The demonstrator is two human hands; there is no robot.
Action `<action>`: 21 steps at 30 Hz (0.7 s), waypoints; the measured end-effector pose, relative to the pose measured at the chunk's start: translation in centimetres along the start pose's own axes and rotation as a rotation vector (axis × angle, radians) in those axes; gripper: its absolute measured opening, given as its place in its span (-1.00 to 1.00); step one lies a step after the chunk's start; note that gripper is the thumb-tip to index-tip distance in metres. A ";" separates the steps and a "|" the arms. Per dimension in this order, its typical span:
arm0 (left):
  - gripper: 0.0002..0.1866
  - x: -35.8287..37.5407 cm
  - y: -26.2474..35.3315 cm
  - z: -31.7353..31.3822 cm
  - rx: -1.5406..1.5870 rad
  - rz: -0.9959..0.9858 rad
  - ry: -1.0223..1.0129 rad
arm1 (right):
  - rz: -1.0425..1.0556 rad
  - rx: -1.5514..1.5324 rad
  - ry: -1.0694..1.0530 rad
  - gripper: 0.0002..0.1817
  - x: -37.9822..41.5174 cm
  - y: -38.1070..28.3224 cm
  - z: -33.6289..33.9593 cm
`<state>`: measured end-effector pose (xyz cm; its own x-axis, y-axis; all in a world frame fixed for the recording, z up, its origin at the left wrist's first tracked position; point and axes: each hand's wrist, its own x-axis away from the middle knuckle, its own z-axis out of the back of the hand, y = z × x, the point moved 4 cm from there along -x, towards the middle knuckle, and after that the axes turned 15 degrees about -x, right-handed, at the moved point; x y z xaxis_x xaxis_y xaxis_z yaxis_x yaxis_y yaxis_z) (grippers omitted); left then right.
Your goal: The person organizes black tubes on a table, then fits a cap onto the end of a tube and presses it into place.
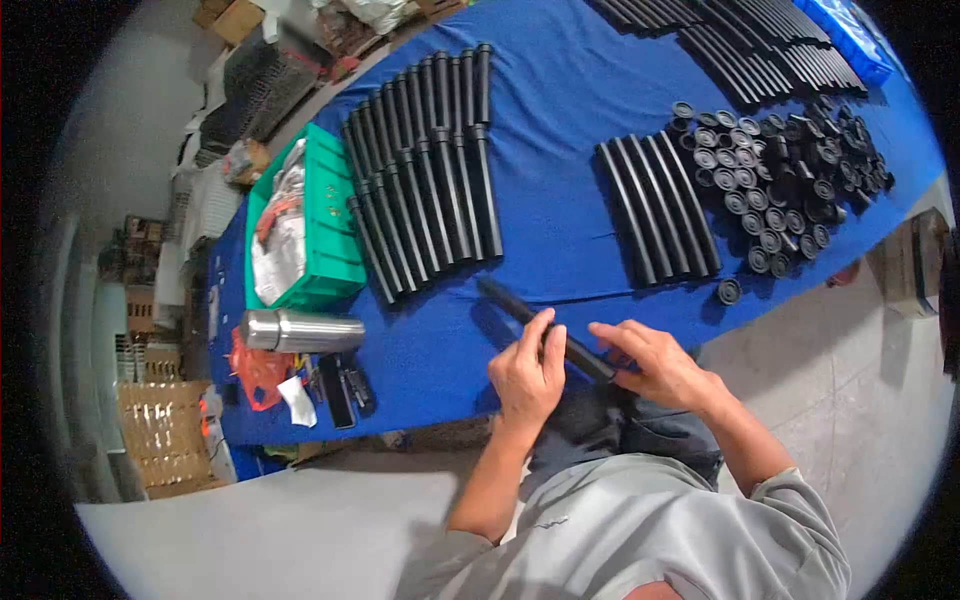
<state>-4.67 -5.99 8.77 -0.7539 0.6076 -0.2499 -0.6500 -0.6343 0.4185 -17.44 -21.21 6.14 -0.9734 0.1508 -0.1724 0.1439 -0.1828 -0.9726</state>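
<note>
My left hand (528,378) is closed round a black tube (581,357), which slants from the blue cloth down toward my lap. At the tube's near end is my right hand (660,368), its lower fingers closed at that end and its index finger stretched out above. Whether a cap sits on that end is hidden by the fingers. Ahead and to the right lie several loose black tubes (660,210) side by side. Beyond them is a heap of round black caps (745,178). Two rows of tubes with thicker ends (425,170) lie ahead to the left.
A green crate (335,235) with a plastic bag stands at the left of the blue-covered table (545,130). Near it are a steel flask (305,331), a red bag (258,375) and a phone (337,392). More thin tubes (740,50) lie at the far right.
</note>
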 end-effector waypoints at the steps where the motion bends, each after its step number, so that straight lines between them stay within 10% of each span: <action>1: -0.74 0.7 -0.8 -0.2 0.021 -0.017 0.050 | -0.040 -0.108 -0.051 -0.27 -1.0 0.0 -0.7; 7: -0.63 2.8 -1.6 1.4 -0.022 0.040 -0.128 | -0.038 -0.363 -0.090 -0.49 -2.8 1.2 -1.3; 11: -0.33 1.1 -0.7 2.4 -0.111 -0.288 -0.016 | -0.170 -0.412 0.010 -0.51 -1.8 3.2 -0.9; 21: -0.66 -0.2 -2.6 0.3 0.128 -0.053 -0.516 | -0.053 -0.686 -0.022 -0.47 -1.8 3.9 -1.2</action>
<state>-2.78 -4.29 8.01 -0.5544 0.8137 0.1750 -0.6444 -0.5527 0.5284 -14.87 -21.03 2.44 -0.9846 0.1218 -0.1254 0.1692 0.4820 -0.8597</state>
